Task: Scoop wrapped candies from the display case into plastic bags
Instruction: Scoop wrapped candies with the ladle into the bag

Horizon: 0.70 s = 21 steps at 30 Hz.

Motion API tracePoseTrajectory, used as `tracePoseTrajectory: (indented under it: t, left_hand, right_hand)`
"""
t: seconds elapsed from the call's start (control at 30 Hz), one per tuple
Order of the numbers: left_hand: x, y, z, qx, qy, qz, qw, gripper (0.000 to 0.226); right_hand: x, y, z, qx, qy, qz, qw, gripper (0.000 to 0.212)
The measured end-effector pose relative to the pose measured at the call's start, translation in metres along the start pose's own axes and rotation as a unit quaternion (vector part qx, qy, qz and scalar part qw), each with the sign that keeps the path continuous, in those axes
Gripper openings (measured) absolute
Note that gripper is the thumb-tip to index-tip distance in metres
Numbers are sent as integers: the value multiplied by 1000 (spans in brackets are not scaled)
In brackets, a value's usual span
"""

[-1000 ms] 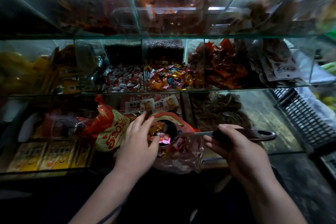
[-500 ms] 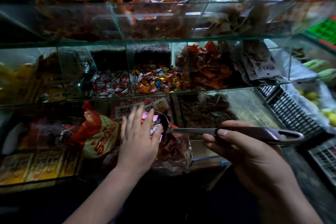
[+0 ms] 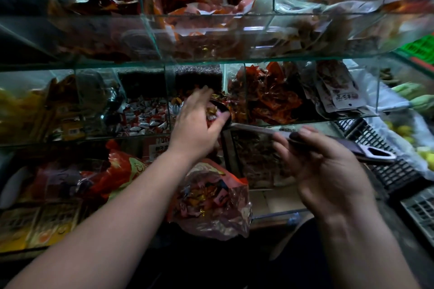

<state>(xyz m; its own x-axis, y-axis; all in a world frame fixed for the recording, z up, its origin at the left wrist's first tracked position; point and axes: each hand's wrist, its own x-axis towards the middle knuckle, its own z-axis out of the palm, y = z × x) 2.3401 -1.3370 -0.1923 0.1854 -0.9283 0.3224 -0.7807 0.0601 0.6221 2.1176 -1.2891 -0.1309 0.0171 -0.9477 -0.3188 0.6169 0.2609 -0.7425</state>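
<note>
The scoop [image 3: 256,129] is held well above the bag [image 3: 211,206], and its bowl is heaped with candies [image 3: 211,112]. Its long axis runs from the bowl, directly over the bag, rightward and down toward the person, ending at the slotted handle tip well to the right of the bag. The bowl end points left and away.

The handle is gripped by the right hand [image 3: 328,171], with the fingers curled round it and the thumb laid on top. The left hand [image 3: 197,124] is cupped over the bowl; whether any candy is pinched cannot be told.

The step in hand is judged to be bringing the load down to the bag. The bowl is best carried level and covered until it is just above the bag's mouth. It is then tipped slowly, because the bag lies slumped and is not held open.
</note>
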Motion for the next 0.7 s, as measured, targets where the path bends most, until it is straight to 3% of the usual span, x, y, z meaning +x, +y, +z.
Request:
tracePoseTrajectory:
  t: [0.1, 0.2, 0.27, 0.3, 0.33, 0.4, 0.47, 0.5, 0.53, 0.6, 0.7]
  left_hand:
    - [29, -7, -4, -98, -1, -97, 990, 80]
    - [33, -19, -5, -182, 46, -148, 971, 75]
    - [22, -27, -4, -190, 49, -160, 967, 70]
    - [14, -31, -2, -184, 44, -169, 967, 69]
    - [6, -35, 0, -176, 35, -181, 967, 69]
    - [-8, -42, 2, -162, 18, -205, 965, 70]
    - [-16, -46, 3, -142, 12, -198, 970, 69]
    - [-18, -47, 3, -132, 14, -186, 974, 68]
    - [-20, -47, 3, -124, 16, -177, 976, 67]
    - [-22, -45, 1, -120, 20, -169, 978, 65]
    - [-28, -37, -2, -129, 31, -161, 978, 59]
  right_hand:
    - [34, 11, 22, 70, 11, 31, 997, 9]
    - [69, 36, 53, 106, 30, 28, 994, 8]
    - [89, 61, 69, 57, 29, -28, 998, 5]
    - [98, 74, 73, -35, 22, -93, 995, 7]
    - [106, 83, 73, -169, -2, -182, 969, 10]
    - [118, 93, 67, -424, -113, -349, 828, 16]
    - [126, 91, 59, -560, -202, -413, 690, 26]
    - [124, 90, 57, -589, -220, -428, 649, 29]
    - [119, 89, 55, -598, -222, -439, 632, 28]
    - [104, 86, 49, -594, -211, -451, 632, 24]
    - [66, 78, 38, -548, -183, -461, 674, 17]
